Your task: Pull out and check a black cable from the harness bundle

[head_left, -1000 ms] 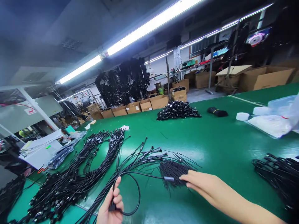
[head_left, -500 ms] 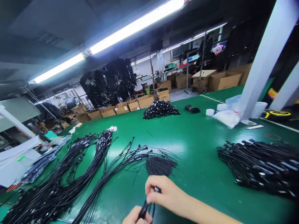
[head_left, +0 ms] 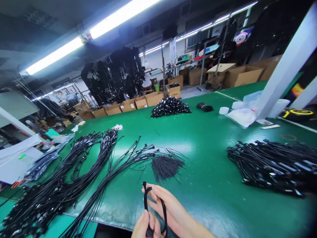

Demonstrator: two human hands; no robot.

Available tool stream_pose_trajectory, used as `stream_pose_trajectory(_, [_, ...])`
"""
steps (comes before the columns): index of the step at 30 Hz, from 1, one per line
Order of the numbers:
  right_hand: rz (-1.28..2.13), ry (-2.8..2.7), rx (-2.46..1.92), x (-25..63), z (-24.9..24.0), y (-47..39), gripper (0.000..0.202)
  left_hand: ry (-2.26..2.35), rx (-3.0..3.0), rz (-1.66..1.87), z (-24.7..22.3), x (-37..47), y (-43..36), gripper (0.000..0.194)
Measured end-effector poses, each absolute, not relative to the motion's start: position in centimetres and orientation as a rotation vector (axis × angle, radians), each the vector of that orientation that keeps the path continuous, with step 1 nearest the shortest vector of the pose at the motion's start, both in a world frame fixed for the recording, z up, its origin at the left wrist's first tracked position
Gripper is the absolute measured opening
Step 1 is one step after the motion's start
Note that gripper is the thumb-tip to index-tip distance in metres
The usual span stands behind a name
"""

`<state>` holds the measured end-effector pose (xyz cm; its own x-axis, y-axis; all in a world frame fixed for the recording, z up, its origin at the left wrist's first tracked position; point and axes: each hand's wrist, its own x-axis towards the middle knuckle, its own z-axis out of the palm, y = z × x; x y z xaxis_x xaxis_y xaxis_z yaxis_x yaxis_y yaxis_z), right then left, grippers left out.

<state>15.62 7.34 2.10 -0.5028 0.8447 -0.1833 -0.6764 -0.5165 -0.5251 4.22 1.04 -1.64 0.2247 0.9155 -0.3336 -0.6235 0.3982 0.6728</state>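
At the bottom middle of the head view, my left hand [head_left: 145, 227] pinches the lower end of a folded black cable [head_left: 146, 201]. My right hand [head_left: 170, 211] lies behind the cable's loop, its fingers spread along it and touching it. Just beyond my hands a small heap of thin black ties [head_left: 164, 165] rests on the green table [head_left: 210, 155]. Long loose black cables [head_left: 99, 175] fan out to the left of that heap.
A pile of coiled black cables [head_left: 272, 165] lies at the right. A smaller black heap [head_left: 170, 106] sits at the far middle. White tape rolls [head_left: 224, 110] and a plastic bag [head_left: 244, 116] stand by a white post [head_left: 284, 62]. Cardboard boxes [head_left: 128, 105] line the far edge.
My right hand left the heap of ties and came back to my left hand. The cable is now folded into a loop between both hands. The view swung right.
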Motion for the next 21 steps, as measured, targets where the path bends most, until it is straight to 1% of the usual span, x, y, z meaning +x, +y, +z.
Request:
stream_pose_trajectory(3, [2.169, -0.446, -0.588, 14.7, 2.5, 7.0, 0.048, 0.846, 0.338, 1.158, -1.3, 4.7, 0.1, 0.051])
stream_pose_trajectory(8, [1.941, -0.735, -0.766, 13.5, 1.7, 7.1, 0.057, 0.905, 0.354, 1.098, -1.1, 5.4, -1.1, 0.050])
stream_pose_trajectory(11, [1.944, -0.852, -0.784, 13.9, 1.7, 7.3, 0.059, 0.986, 0.494, 1.035, -1.8, 5.6, -1.0, 0.050])
stream_pose_trajectory(12, [1.982, -0.876, -0.790, 14.2, 1.8, 7.3, 0.059, 1.014, 0.564, 1.028, -2.2, 5.7, -0.8, 0.055])
stream_pose_trajectory(15, [2.009, -0.880, -0.751, 15.1, 2.7, 7.2, 0.053, 1.101, 0.755, 0.977, -3.3, 5.7, -0.4, 0.091])
stream_pose_trajectory(16, [1.997, -0.855, -0.709, 15.2, 2.9, 7.2, 0.051, 1.133, 0.798, 0.946, -3.6, 5.7, -0.4, 0.095])
stream_pose_trajectory(17, [1.992, -0.810, -0.668, 15.3, 3.1, 7.1, 0.050, 1.161, 0.829, 0.905, -3.7, 5.7, -0.4, 0.094])
stream_pose_trajectory(21, [2.048, -0.585, -0.590, 15.1, 3.0, 6.8, 0.055, 1.191, 0.883, 0.796, -3.6, 5.1, -0.6, 0.075])
